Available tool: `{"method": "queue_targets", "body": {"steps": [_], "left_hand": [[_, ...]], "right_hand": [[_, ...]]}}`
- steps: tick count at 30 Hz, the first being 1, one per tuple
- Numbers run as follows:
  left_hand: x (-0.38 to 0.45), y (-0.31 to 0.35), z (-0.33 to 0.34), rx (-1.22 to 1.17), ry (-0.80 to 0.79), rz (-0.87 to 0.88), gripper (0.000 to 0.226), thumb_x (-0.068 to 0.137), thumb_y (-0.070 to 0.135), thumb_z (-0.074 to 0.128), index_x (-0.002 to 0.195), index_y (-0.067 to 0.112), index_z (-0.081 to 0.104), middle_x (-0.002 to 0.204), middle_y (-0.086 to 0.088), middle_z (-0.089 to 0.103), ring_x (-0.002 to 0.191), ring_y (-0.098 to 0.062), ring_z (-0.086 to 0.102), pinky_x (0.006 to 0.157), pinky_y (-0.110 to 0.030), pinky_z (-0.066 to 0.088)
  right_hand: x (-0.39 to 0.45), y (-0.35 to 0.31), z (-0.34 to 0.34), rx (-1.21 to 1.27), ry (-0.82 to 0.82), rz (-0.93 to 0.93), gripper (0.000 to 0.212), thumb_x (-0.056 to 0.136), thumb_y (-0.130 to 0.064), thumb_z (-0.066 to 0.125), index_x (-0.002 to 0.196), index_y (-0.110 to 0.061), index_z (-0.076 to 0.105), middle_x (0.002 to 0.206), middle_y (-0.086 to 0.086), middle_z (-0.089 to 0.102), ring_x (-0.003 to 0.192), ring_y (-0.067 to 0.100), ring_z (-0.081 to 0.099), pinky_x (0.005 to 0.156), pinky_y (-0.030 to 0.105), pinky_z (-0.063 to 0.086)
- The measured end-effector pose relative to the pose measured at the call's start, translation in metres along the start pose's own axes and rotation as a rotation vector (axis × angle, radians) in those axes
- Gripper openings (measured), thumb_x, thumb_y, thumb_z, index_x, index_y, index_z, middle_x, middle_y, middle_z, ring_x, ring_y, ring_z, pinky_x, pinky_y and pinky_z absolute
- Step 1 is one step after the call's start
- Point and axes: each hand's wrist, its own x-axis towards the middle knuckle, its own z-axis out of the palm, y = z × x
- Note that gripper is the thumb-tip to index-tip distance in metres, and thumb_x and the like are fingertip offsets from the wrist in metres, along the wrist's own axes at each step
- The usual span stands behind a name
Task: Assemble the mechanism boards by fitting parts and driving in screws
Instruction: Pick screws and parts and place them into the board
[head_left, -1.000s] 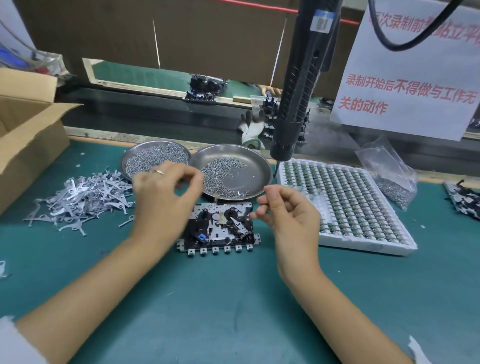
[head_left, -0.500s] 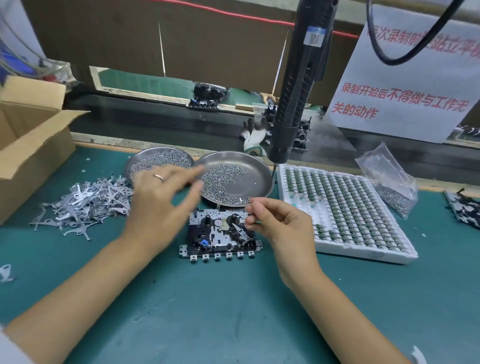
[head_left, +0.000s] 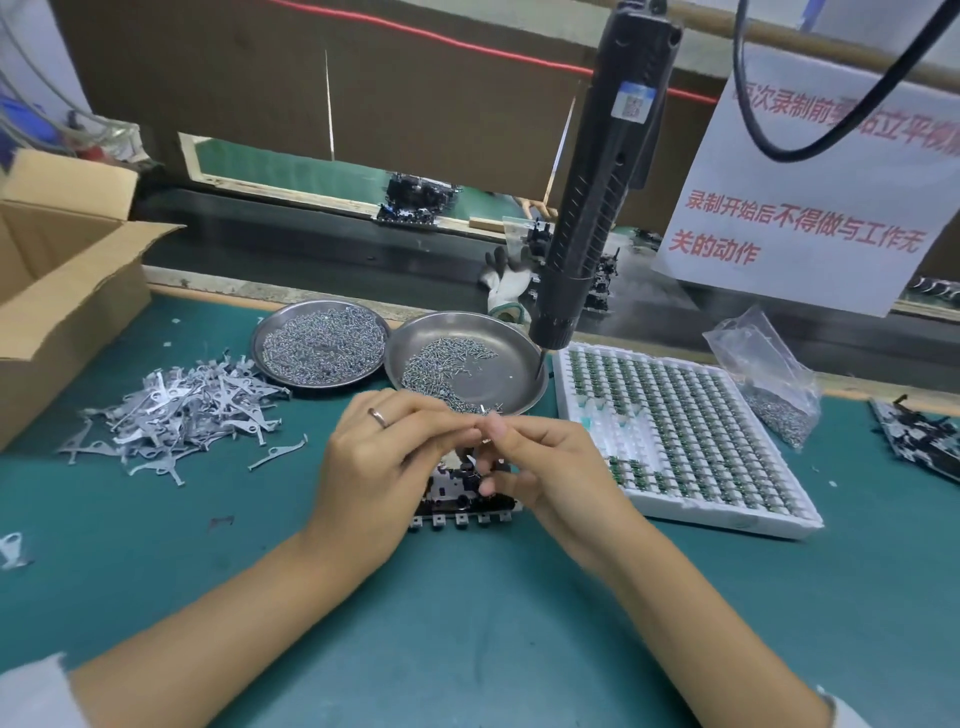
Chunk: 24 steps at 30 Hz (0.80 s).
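Currently your left hand (head_left: 374, 467) and right hand (head_left: 545, 467) meet fingertip to fingertip above the mechanism board (head_left: 462, 499), which lies flat on the green mat (head_left: 467, 623) and is mostly covered by them. Fingers of both hands are curled and pinch something small between them; what it is cannot be made out. Just behind your hands sits the steel dish of screws (head_left: 467, 364), a second dish (head_left: 319, 343) to its left. Electric screwdriver (head_left: 597, 197) hangs over the near dish's right rim. White tray of small parts (head_left: 685, 441) lies right of the board; loose metal levers (head_left: 182, 410) lie left.
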Motion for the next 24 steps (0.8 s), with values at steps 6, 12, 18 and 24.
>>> {"method": "queue_targets", "body": {"steps": [6,12,18,24], "left_hand": [[0.009,-0.006,-0.003,-0.187,0.139,-0.44,0.014,0.083,0.013,0.068,0.089,0.025,0.068,0.087,0.01,0.064,0.079,0.001,0.059,0.079,-0.014,0.045],[0.01,-0.01,-0.002,-0.346,0.198,-0.664,0.016,0.082,0.011,0.071,0.087,0.027,0.07,0.084,0.009,0.069,0.08,-0.004,0.063,0.078,-0.017,0.047],[0.006,-0.013,-0.001,-0.357,0.164,-0.672,0.018,0.081,0.018,0.073,0.082,0.036,0.07,0.083,0.014,0.071,0.081,-0.009,0.065,0.078,-0.023,0.051],[0.005,-0.013,0.001,-0.371,0.14,-0.669,0.019,0.077,0.018,0.076,0.078,0.036,0.071,0.081,0.015,0.072,0.076,-0.006,0.066,0.074,-0.016,0.049]], "right_hand": [[0.061,-0.007,0.003,-0.932,0.17,-0.139,0.027,0.09,-0.012,0.063,0.116,-0.015,0.067,0.106,0.001,0.069,0.086,0.008,0.061,0.079,0.02,0.048],[0.098,0.0,0.007,-1.279,0.086,0.098,0.025,0.086,-0.013,0.069,0.111,-0.007,0.07,0.112,0.01,0.069,0.108,0.021,0.061,0.096,0.029,0.044],[0.092,0.003,0.004,-1.243,0.155,-0.043,0.012,0.087,-0.008,0.067,0.096,-0.007,0.075,0.094,0.008,0.072,0.089,0.018,0.063,0.082,0.023,0.047],[0.084,0.0,-0.006,-0.879,0.247,-0.132,0.009,0.084,-0.001,0.068,0.092,-0.003,0.07,0.075,0.002,0.068,0.06,-0.003,0.062,0.063,0.011,0.051]]}}
